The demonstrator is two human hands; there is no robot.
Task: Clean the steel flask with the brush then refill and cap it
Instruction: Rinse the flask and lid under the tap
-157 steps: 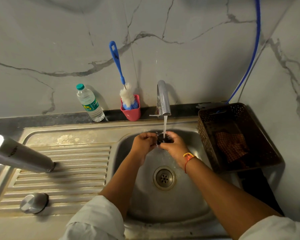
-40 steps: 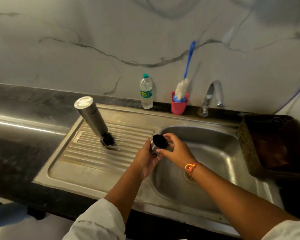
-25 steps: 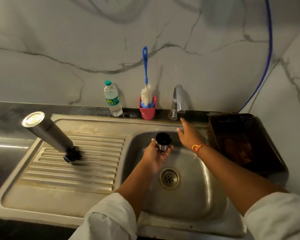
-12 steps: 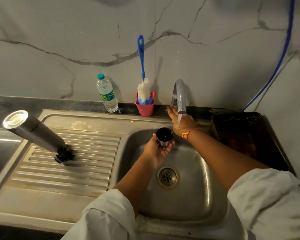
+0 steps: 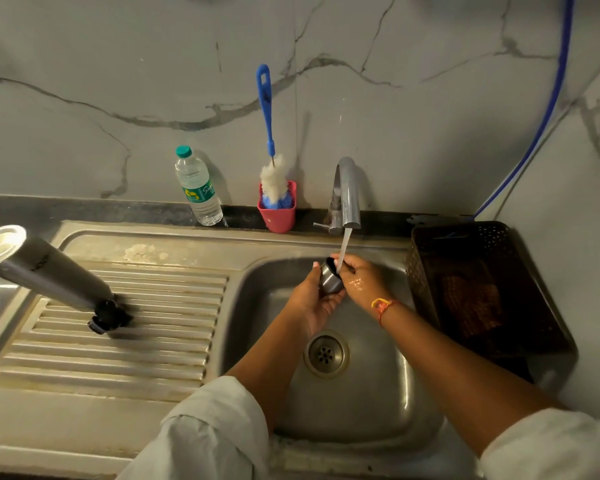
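Left fingers (image 5: 321, 303) cradle the steel cap (image 5: 329, 281) under the tap (image 5: 349, 197); right fingers (image 5: 347, 263) pinch its rim.

Bare forearms, pale sleeves bunched high.
Left sleeve (image 5: 219, 420) and right sleeve (image 5: 555, 445) are off-white cloth; an orange-and-yellow thread band (image 5: 381, 305) circles the right wrist, and the right hand (image 5: 359, 280) glistens wet.
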